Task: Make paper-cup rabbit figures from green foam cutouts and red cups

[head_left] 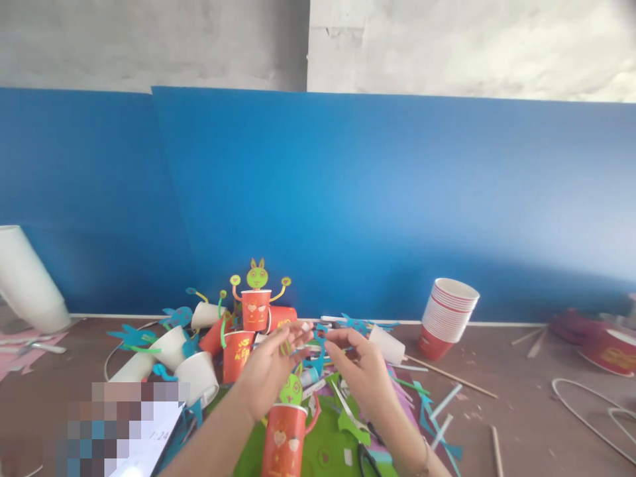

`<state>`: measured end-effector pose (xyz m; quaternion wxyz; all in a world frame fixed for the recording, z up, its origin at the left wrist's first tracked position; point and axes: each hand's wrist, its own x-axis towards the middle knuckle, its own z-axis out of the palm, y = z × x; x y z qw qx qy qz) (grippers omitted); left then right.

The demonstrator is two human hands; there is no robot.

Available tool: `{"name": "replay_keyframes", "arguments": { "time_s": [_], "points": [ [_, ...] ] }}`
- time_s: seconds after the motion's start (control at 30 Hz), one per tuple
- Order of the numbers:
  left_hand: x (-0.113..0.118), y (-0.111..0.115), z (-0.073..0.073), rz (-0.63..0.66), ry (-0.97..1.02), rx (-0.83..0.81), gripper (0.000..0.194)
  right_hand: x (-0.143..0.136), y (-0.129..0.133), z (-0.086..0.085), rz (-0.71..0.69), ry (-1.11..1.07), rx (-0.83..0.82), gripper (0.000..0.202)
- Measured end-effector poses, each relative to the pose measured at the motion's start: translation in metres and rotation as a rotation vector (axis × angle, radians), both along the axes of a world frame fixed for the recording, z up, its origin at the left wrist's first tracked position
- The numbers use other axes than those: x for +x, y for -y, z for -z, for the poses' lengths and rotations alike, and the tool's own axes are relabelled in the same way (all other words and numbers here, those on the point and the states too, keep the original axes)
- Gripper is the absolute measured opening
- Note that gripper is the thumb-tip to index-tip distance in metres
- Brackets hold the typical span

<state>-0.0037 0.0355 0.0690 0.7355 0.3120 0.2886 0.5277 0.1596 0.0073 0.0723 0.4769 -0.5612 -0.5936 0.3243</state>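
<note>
A red paper cup (284, 440) with a green rabbit face (291, 389) at its top and pink and yellow strip arms stands at the bottom centre, on green sheets (325, 457). Above and behind it, my left hand (271, 364) is raised with its fingers apart; a bit of green shows behind the fingers, and I see nothing gripped. Facing it from the right, my right hand (360, 361) has its fingers spread and curved, with a blue paper piece (320, 334) visible between the two hands. Scissors (342, 401) lie under my right wrist.
Behind stands another rabbit cup (256, 310). White and red cups with blue cutouts (132, 336) are heaped at left, near a lit phone (149, 440). A cup stack (450, 315), wooden sticks (450, 375) and a cable (586, 417) are at right. A blue panel (318, 199) stands behind.
</note>
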Motion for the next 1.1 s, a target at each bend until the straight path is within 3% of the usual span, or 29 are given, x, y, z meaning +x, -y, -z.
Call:
{"name": "replay_keyframes", "arguments": {
  "time_s": [0.13,0.3,0.57,0.67,0.77,0.9,1.1],
  "points": [
    [0.008,0.021,0.006,0.097,0.077,0.018,0.017,-0.01,0.0,0.002,-0.077,-0.159,0.01,0.023],
    [0.011,0.026,0.006,0.139,0.05,0.038,0.019,-0.011,0.0,0.004,-0.132,-0.231,-0.001,0.028],
    [0.004,0.013,0.021,-0.008,-0.225,0.115,0.033,-0.01,0.011,-0.004,-0.112,0.145,0.184,0.018],
    [-0.001,0.006,0.024,-0.101,-0.318,0.181,0.032,-0.015,0.019,-0.005,-0.17,0.289,0.276,0.014],
    [-0.004,0.006,0.02,0.045,-0.197,0.145,0.03,-0.021,0.023,-0.002,-0.296,0.325,0.159,0.014],
    [-0.002,0.013,0.012,0.289,-0.021,-0.02,0.028,-0.023,0.018,0.003,-0.373,0.23,-0.049,0.014],
    [0.001,0.018,0.01,0.348,0.0,-0.09,0.029,-0.019,0.014,0.001,-0.377,0.245,-0.099,0.014]
  ]
}}
